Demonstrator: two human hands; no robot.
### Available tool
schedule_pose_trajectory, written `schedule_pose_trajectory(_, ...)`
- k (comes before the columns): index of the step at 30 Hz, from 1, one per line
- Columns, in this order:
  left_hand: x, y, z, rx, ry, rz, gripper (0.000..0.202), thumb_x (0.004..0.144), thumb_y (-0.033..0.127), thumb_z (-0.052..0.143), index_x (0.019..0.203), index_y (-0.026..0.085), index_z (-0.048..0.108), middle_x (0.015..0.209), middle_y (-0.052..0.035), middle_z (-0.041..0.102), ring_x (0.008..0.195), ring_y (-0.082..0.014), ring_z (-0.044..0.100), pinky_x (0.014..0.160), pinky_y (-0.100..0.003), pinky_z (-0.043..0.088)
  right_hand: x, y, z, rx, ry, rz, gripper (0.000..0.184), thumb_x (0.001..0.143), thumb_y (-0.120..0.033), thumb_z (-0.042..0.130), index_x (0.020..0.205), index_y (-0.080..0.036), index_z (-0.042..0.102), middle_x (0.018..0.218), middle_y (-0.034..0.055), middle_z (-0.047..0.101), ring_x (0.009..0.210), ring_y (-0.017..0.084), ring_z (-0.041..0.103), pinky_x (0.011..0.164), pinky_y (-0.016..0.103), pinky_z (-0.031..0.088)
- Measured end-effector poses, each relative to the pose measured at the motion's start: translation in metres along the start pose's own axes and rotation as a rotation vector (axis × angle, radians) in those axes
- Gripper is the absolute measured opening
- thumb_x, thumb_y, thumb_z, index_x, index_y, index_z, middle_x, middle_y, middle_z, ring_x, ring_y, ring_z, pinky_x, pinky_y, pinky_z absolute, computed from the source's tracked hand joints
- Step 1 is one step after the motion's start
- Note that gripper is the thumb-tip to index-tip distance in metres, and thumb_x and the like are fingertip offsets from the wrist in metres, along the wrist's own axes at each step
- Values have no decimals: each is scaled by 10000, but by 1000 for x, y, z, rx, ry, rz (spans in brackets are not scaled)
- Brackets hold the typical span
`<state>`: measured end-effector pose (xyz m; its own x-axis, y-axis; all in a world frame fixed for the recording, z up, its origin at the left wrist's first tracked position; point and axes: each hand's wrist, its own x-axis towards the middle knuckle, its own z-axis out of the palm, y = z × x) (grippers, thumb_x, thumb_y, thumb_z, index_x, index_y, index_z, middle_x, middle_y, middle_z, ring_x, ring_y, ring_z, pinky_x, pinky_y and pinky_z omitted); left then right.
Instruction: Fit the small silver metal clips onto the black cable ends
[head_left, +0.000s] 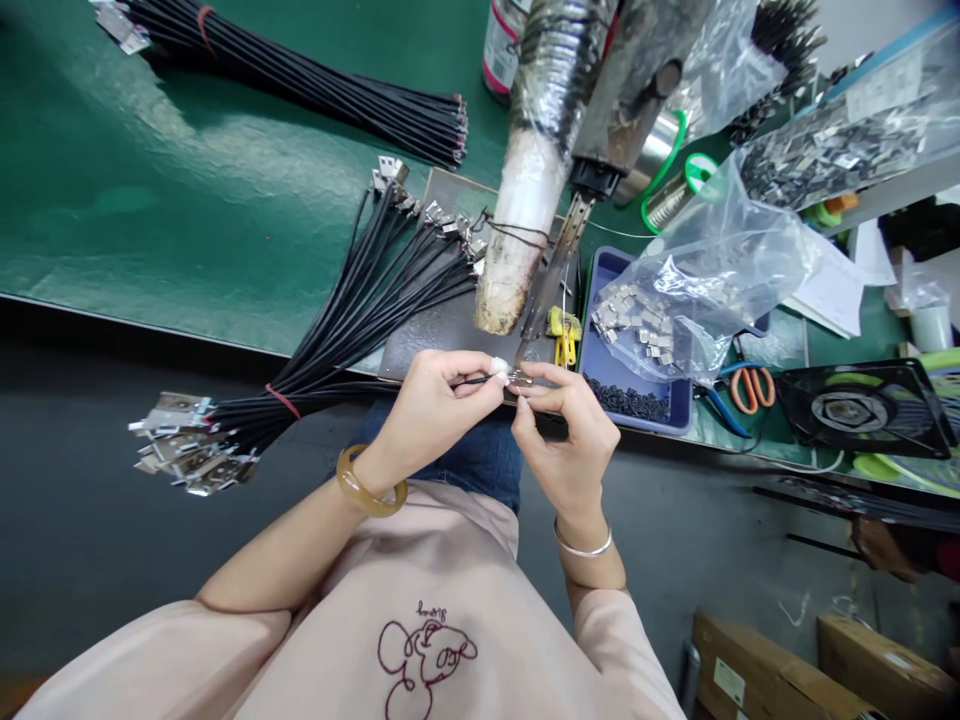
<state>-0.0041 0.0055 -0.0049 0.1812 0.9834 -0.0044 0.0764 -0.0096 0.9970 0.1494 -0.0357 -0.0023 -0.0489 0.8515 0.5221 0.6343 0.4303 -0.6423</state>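
Observation:
My left hand [448, 405] pinches the end of a black cable [367, 388], with a white wrap on a fingertip. Close against it, my right hand [568, 425] has its thumb and fingers closed on a small metal connector [520, 378] at the cable's end. Just above both hands is the tip of a soldering iron [559, 255]. The cable comes from a bundle [330, 320] tied with a red band. Metal connectors [187, 440] cap the bundle's near end, which hangs past the table edge.
A wrapped fume tube [517, 220] comes down beside the iron. At right, a blue tray [679, 405] holds a plastic bag [697, 290] of metal pieces and small black parts. Nearby are yellow cutters [564, 338], solder spools [667, 205], orange-handled scissors [751, 388] and a black fan [862, 408].

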Motion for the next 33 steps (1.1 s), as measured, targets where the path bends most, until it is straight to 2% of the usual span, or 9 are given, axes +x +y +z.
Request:
schedule_pose_trajectory(3, -1, -1, 0, -7, -3, 8, 152, 774, 197, 629, 687, 127, 733, 522, 27, 510, 479, -62, 364, 459, -192, 291, 0, 0, 0, -12, 7, -30, 154, 865, -77, 630, 848, -228, 604, 1035, 52, 758, 934, 173, 752, 820, 343, 640)
schedule_pose_trajectory(7, -3, -2, 0, -49, 3, -12, 108, 777, 199, 654, 723, 130, 718, 589, 1, 609, 534, -87, 508, 506, -184, 404, -1, 0, 3, -21, 67, -33, 153, 865, -70, 645, 882, -222, 629, 993, 43, 758, 951, 169, 740, 821, 327, 639)
schedule_pose_trajectory(9, -5, -1, 0, -96, 13, -30, 72, 770, 197, 675, 760, 135, 709, 630, -8, 654, 570, -102, 584, 546, -184, 464, -2, 1, 4, 28, 78, 39, 130, 874, -91, 648, 873, -220, 637, 985, 33, 750, 904, 156, 743, 760, 294, 646)
schedule_pose_trajectory(13, -7, 1, -1, -190, -34, -51, 70, 772, 207, 688, 764, 142, 713, 714, -31, 720, 704, -149, 700, 642, -201, 560, -2, 2, 2, 162, -8, 187, 91, 890, -140, 651, 829, -208, 644, 968, 26, 738, 812, 134, 740, 670, 255, 646)
schedule_pose_trajectory(20, -8, -1, 2, -152, 19, -31, 104, 785, 223, 680, 768, 132, 727, 736, -38, 731, 674, -134, 676, 611, -187, 554, 3, 3, 3, 3, 39, -28, 147, 857, -73, 670, 818, -213, 648, 915, 19, 744, 869, 143, 715, 766, 291, 623)
schedule_pose_trajectory(27, -9, -4, 4, -64, 32, 21, 110, 825, 209, 654, 805, 149, 744, 819, -38, 749, 749, -137, 688, 678, -190, 564, 6, 6, 7, 18, 42, 28, 122, 870, -107, 661, 822, -218, 648, 933, 20, 741, 861, 144, 713, 643, 252, 597)
schedule_pose_trajectory(33, -7, 0, 4, -47, 63, 19, 112, 820, 223, 655, 785, 142, 724, 752, -27, 719, 703, -133, 667, 650, -192, 552, 10, 4, 6, -3, 50, -11, 139, 862, -89, 670, 818, -220, 655, 927, 22, 739, 869, 144, 704, 694, 273, 598)
